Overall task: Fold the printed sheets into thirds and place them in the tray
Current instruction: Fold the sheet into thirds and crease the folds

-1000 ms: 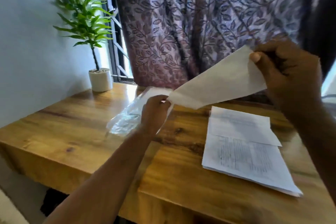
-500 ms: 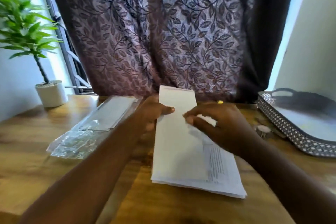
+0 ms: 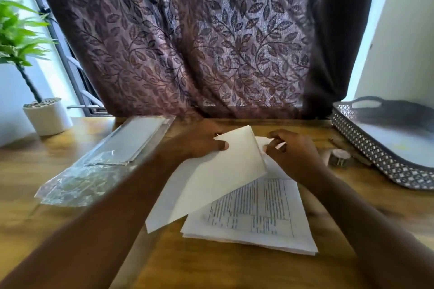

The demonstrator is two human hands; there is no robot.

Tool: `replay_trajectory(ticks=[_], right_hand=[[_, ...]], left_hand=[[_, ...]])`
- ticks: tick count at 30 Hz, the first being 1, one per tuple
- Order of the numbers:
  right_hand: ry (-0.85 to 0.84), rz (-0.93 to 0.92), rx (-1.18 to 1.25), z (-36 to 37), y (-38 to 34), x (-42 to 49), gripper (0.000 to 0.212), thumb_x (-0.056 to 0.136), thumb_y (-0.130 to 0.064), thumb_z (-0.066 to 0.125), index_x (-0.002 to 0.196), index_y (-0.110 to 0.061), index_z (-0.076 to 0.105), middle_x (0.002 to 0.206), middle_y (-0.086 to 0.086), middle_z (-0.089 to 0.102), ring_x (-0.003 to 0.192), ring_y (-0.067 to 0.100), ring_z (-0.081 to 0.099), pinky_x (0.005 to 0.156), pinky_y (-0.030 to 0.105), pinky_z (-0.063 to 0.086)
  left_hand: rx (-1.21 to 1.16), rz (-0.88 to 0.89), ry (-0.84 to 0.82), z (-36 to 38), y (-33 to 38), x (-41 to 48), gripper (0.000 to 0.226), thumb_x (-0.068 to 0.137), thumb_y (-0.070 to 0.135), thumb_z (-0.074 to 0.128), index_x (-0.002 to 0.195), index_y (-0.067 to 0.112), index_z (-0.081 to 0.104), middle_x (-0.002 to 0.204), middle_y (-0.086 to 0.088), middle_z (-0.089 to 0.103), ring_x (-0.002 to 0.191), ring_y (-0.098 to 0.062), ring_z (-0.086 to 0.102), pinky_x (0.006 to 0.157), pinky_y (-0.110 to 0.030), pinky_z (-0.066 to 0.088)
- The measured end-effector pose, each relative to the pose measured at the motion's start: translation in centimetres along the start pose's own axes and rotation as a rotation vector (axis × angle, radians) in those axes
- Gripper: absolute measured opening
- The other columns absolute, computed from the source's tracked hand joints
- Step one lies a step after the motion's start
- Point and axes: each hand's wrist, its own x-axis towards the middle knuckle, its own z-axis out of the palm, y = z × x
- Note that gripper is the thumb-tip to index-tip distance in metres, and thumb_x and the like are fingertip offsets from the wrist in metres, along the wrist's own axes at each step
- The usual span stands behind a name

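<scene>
The left hand on my feed grips the folded sheet at its far left corner, thumb pressed on top and fingers hidden beneath. The sheet is lifted and tilted, and runs from that hand down toward me, its near corner hanging over the table. I read its upper face as blank white.

The right hand sits just right of the sheet's far edge, fingers curled and pinching a white flap of paper. The picture is blurred there, so I cannot tell whether the flap is another panel of the same sheet.

Below both hands, on my side of them, the stack of printed sheets lies flat on the table, partly covered by the lifted sheet, with rows of print showing on its top page.

Well to the right of the right hand stands the tray, patterned rim facing me; I see no paper in the part that shows. A small round object lies between that hand and the tray.

Left of the left hand lies a clear plastic sleeve with white contents. Beyond it stands a potted plant. A leaf-patterned curtain hangs behind both hands.
</scene>
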Motion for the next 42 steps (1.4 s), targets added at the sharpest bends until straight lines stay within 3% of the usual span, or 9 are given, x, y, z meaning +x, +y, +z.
replay_trajectory(ticks=[2, 5, 11, 15, 20, 24, 28, 35, 42], right_hand=[[-0.042, 0.008, -0.022, 0.2, 0.1, 0.2, 0.058, 0.088, -0.056, 0.066, 0.135, -0.026, 0.057, 0.116, -0.008, 0.068, 0.096, 0.015, 0.064, 0.075, 0.029, 0.051], [-0.077, 0.026, -0.019, 0.2, 0.2, 0.1, 0.066, 0.084, -0.060, 0.069, 0.139, -0.029, 0.053, 0.106, -0.012, 0.064, 0.092, 0.013, 0.064, 0.067, 0.026, 0.049], [-0.042, 0.000, -0.012, 0.3, 0.7, -0.3, 0.044, 0.095, -0.021, 0.065, 0.139, -0.020, 0.056, 0.112, -0.003, 0.067, 0.092, 0.014, 0.058, 0.073, 0.025, 0.044], [-0.056, 0.124, 0.378, -0.2, 0.8, -0.1, 0.032, 0.094, -0.013, 0.067, 0.126, -0.016, 0.064, 0.109, 0.005, 0.073, 0.098, 0.024, 0.069, 0.087, 0.044, 0.058], [-0.149, 0.214, 0.717, -0.5, 0.5, -0.5, 0.029, 0.095, -0.014, 0.065, 0.124, -0.011, 0.066, 0.110, 0.005, 0.076, 0.096, 0.024, 0.074, 0.088, 0.049, 0.060], [-0.113, 0.223, 0.747, -0.5, 0.5, -0.6, 0.025, 0.095, -0.012, 0.065, 0.119, -0.019, 0.067, 0.109, 0.000, 0.076, 0.097, 0.022, 0.074, 0.089, 0.048, 0.060], [-0.016, 0.178, 0.650, -0.4, 0.8, -0.5, 0.024, 0.092, -0.010, 0.069, 0.116, -0.017, 0.068, 0.102, 0.002, 0.077, 0.098, 0.023, 0.072, 0.091, 0.051, 0.058], [0.136, 0.144, 0.308, 0.2, 1.3, -0.3, 0.039, 0.080, -0.024, 0.083, 0.115, -0.022, 0.066, 0.077, -0.003, 0.063, 0.075, 0.021, 0.063, 0.071, 0.043, 0.058], [0.071, 0.192, 0.354, -0.1, 0.4, -0.9, 0.028, 0.085, -0.026, 0.079, 0.103, -0.022, 0.058, 0.068, 0.005, 0.074, 0.047, 0.018, 0.067, 0.040, 0.025, 0.047]], left_hand=[[-0.013, 0.012, 0.040, 0.8, -0.6, 0.4, 0.022, 0.094, 0.027, 0.067, 0.113, 0.019, 0.074, 0.101, 0.008, 0.070, 0.084, -0.005, 0.062, 0.074, -0.023, 0.045], [-0.042, 0.038, 0.073, 2.1, -1.3, 1.1, 0.024, 0.093, 0.032, 0.068, 0.110, 0.016, 0.075, 0.103, 0.003, 0.075, 0.089, -0.012, 0.067, 0.080, -0.035, 0.053], [-0.102, 0.113, 0.171, 4.2, -2.3, 1.0, 0.027, 0.089, 0.033, 0.074, 0.114, 0.023, 0.073, 0.105, 0.018, 0.069, 0.091, 0.009, 0.061, 0.078, -0.007, 0.044], [-0.070, 0.124, 0.229, 4.2, -3.3, 0.9, 0.026, 0.091, 0.024, 0.072, 0.116, 0.015, 0.073, 0.098, 0.013, 0.065, 0.080, 0.011, 0.058, 0.071, -0.001, 0.038], [-0.129, 0.115, 0.258, 4.5, -3.9, 0.6, 0.014, 0.097, 0.012, 0.063, 0.103, 0.008, 0.074, 0.093, 0.005, 0.068, 0.085, -0.010, 0.061, 0.077, -0.010, 0.040], [-0.248, 0.103, 0.286, 5.1, -3.7, 0.7, 0.018, 0.092, 0.034, 0.055, 0.084, 0.023, 0.066, 0.082, -0.003, 0.068, 0.077, -0.009, 0.057, 0.077, -0.036, 0.049], [-0.292, 0.170, 0.306, 5.4, -3.0, 0.4, 0.016, 0.095, 0.037, 0.056, 0.083, 0.032, 0.065, 0.084, 0.006, 0.070, 0.081, -0.014, 0.065, 0.077, -0.037, 0.052], [-0.302, 0.239, 0.419, 5.6, -2.7, 0.5, 0.018, 0.093, 0.041, 0.056, 0.086, 0.027, 0.066, 0.077, 0.005, 0.066, 0.073, -0.017, 0.061, 0.071, -0.042, 0.050], [-0.268, 0.244, 0.386, 5.8, -2.5, 0.5, 0.012, 0.092, 0.044, 0.057, 0.085, 0.039, 0.065, 0.080, 0.020, 0.067, 0.075, -0.009, 0.063, 0.072, -0.040, 0.054]])
